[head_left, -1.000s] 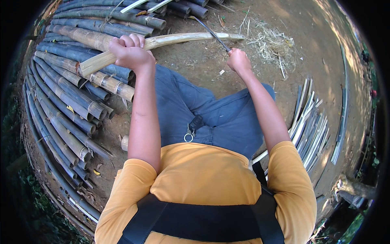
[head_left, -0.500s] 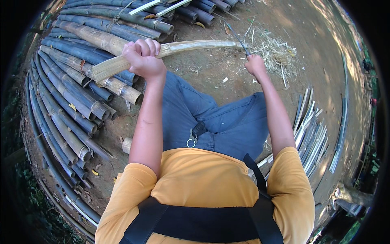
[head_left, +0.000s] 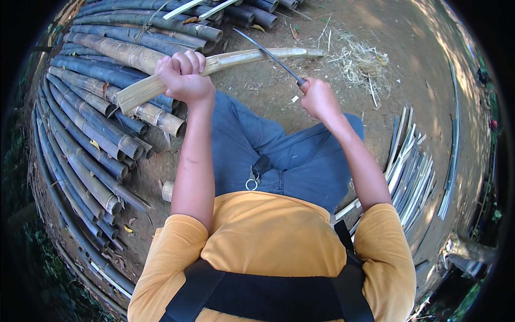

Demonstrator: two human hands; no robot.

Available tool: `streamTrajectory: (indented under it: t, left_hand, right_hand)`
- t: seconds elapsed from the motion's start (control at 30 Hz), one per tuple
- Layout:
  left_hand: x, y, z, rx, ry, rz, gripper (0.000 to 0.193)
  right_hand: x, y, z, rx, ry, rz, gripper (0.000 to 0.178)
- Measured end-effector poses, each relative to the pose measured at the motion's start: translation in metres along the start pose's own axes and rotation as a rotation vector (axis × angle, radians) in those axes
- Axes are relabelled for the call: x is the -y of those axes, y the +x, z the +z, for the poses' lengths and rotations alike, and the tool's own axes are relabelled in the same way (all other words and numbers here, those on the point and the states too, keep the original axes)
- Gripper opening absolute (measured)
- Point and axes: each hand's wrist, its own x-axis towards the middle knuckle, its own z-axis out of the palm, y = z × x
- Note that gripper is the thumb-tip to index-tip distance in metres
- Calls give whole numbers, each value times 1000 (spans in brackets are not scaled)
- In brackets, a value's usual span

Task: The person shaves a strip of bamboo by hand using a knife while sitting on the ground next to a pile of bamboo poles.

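My left hand (head_left: 185, 77) is closed around a long, pale split length of bamboo (head_left: 236, 60), near its wider end. That piece stretches away to the right, narrowing and curving slightly toward its far tip. Closed on a handle, my right hand (head_left: 320, 97) holds a long-bladed knife (head_left: 276, 60). Its narrow dark blade points up and left, crossing the bamboo piece in the picture; whether blade and bamboo touch, I cannot tell. Beyond my right hand a heap of thin, pale shavings (head_left: 365, 61) lies on the ground.
Stacked bamboo poles (head_left: 107, 139) fill the left side and far left, cut ends toward me. At my right lies a bundle of split strips (head_left: 410, 172), and farther right some long thin strips (head_left: 453, 150). My bent legs (head_left: 289, 155) are below my hands.
My right hand has come nearer and to the left, bringing the knife back along the bamboo from near its far tip. My left hand keeps its grip, barely shifted.
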Motion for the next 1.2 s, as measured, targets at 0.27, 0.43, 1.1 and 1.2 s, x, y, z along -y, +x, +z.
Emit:
streamTrajectory:
  t: [0.27, 0.43, 1.1, 1.2]
  left_hand:
    - [2, -6, -5, -54, -49, -10, 35]
    - [7, 4, -13, -66, -24, -21, 37]
    - [-1, -11, 2, 51, -17, 10, 37]
    - [3, -9, 2, 134, -101, 62, 31]
  right_hand:
    - [-109, 93, 33, 1, -120, 306, 32]
    - [-81, 95, 18, -3, -155, 283, 32]
    - [-177, 140, 32, -69, -270, 507, 36]
    - [-211, 137, 28, -6, -320, 489, 37]
